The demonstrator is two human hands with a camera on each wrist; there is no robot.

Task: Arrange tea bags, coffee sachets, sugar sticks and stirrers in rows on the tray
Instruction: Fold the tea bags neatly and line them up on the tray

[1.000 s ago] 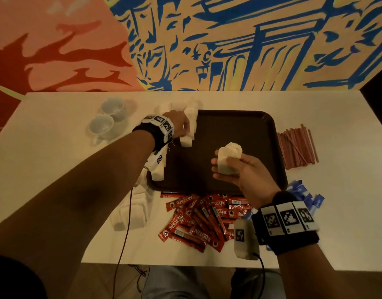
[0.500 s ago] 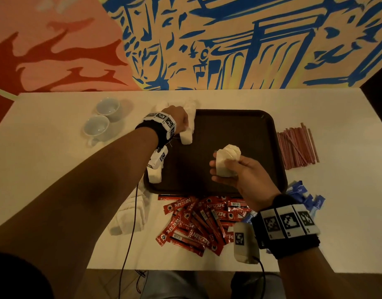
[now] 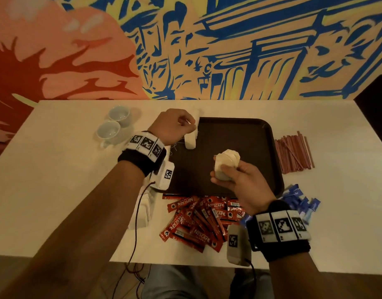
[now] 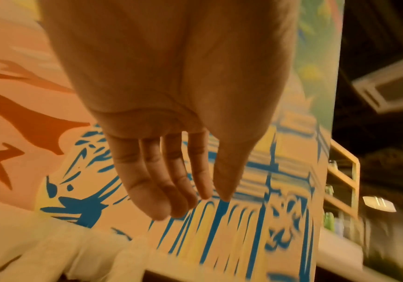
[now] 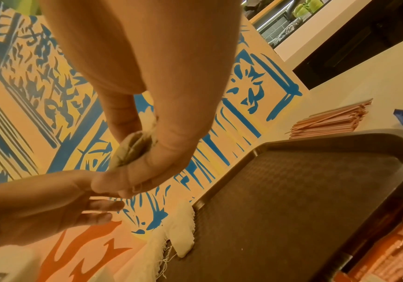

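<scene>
tea bags: a bunch of white tea bags [image 3: 227, 164] is clutched in the right hand [image 3: 241, 182], held above the middle of the tray; more white tea bags [image 3: 191, 139] lie in a line along the tray's left edge, with threads trailing; another heap of tea bags [image 3: 145, 209] sits on the table by the tray's near left corner, partly hidden by the left arm.
tray: dark brown tray [image 3: 250, 137] in the middle of the white table [image 3: 56, 190], its floor mostly bare.
right hand: fingers and thumb curled round the bunch of tea bags, seen clamped from the right wrist view too [image 5: 133, 150].
left hand: left hand [image 3: 172, 126] hovers over the tray's far left corner, just above the line of tea bags; in the left wrist view its fingers [image 4: 147, 181] hang straight and relaxed, holding nothing.
coffee sachets: red nescafe sachets [image 3: 203, 221] lie in a loose pile on the table, just at the tray's near edge.
sugar sticks: blue sticks [image 3: 300, 199] lie in a heap by the tray's near right corner.
stirrers: reddish stirrers [image 3: 293, 153] lie bundled on the table right of the tray.
cups: two white cups [image 3: 113, 127] stand touching, left of the tray.
</scene>
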